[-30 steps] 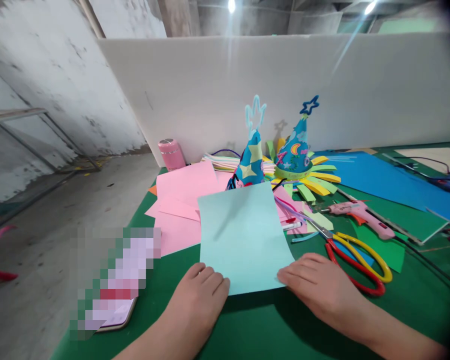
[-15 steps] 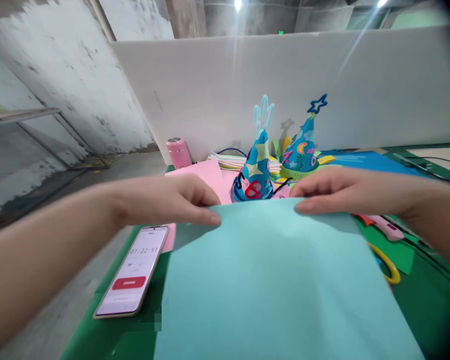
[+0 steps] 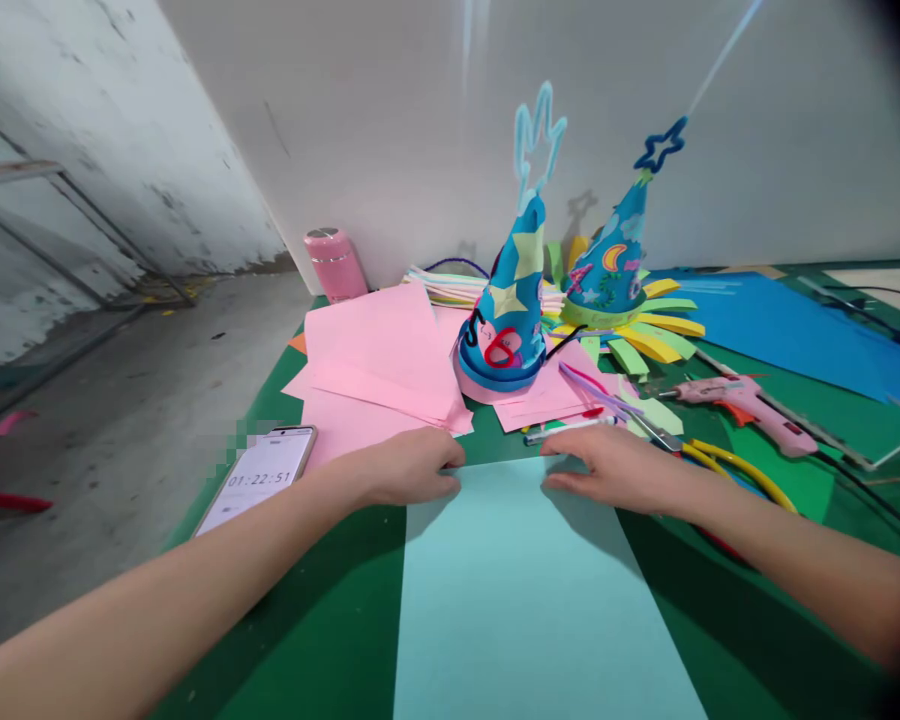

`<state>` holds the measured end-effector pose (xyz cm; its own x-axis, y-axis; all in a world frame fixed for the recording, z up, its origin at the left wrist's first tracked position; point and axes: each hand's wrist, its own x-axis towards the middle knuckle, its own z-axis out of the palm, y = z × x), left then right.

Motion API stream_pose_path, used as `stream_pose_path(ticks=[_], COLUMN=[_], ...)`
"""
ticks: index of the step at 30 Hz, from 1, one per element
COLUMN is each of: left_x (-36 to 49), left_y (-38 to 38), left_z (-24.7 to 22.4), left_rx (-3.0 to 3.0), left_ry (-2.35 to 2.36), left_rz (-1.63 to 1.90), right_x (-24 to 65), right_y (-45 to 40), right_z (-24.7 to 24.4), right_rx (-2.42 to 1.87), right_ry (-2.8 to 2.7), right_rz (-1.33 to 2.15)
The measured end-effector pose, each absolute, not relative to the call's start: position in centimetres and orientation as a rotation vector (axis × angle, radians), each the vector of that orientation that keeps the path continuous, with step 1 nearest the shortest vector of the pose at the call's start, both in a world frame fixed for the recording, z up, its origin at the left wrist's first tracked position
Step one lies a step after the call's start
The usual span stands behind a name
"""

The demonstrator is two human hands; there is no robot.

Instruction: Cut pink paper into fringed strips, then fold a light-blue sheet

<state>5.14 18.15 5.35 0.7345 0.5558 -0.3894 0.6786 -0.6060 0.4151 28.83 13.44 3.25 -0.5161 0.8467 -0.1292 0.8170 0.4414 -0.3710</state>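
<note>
A light blue paper sheet (image 3: 525, 600) lies on the green table (image 3: 315, 640), its near part running out of the frame. My left hand (image 3: 414, 468) pinches its far left corner between thumb and fingers. At the far right corner, my right hand (image 3: 596, 465) grips the same edge, thumb and fingers pressed together. Just beyond the sheet stands a blue cone hat (image 3: 521, 290) with yellow stars, a red 6 and a light blue hand-shaped topper. Behind it on the right is a second cone hat (image 3: 615, 260) with a dark blue star on top.
Pink paper sheets (image 3: 375, 345), a pink bottle (image 3: 336, 265) and a phone (image 3: 259, 478) are on the left. On the right lie a pink glue gun (image 3: 757, 410), yellow-handled scissors (image 3: 742, 470) and blue sheets (image 3: 802, 335). A white panel (image 3: 390, 130) rises behind.
Both hands have come down with the sheet, which now lies lower and flatter on the table. The view has tilted downward, showing more of the tabletop.
</note>
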Motion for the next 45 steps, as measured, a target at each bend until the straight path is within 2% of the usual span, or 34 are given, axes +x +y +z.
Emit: stream_pose_path(ticks=[18,23,31,40,45], left_x=[6.2,6.2,3.9,2.3,2.7], left_y=[18.8,17.7,14.9,13.6,14.2], left_z=[4.3,3.7,1.5,0.2,0.5], left_rx=[2.55,2.807,3.249,3.302,3.086], left_ry=[0.904,0.875,0.72,0.761,0.947], left_rz=[-0.335,-0.304,0.126,0.247,0.095], right_x=[27.5,27.9,30.1,31.6,31.4], right_y=[14.0,13.7,11.2,9.6,10.0], right_z=[1.5,0.5,-1.3,-1.7,-1.9], right_rx=[-1.33,-1.239,-1.083,-1.078,-1.11], right_ry=[-2.725,-2.721,-2.6,-2.623,-2.563], right_rz=[0.336,0.223,-0.088,-0.068,-0.06])
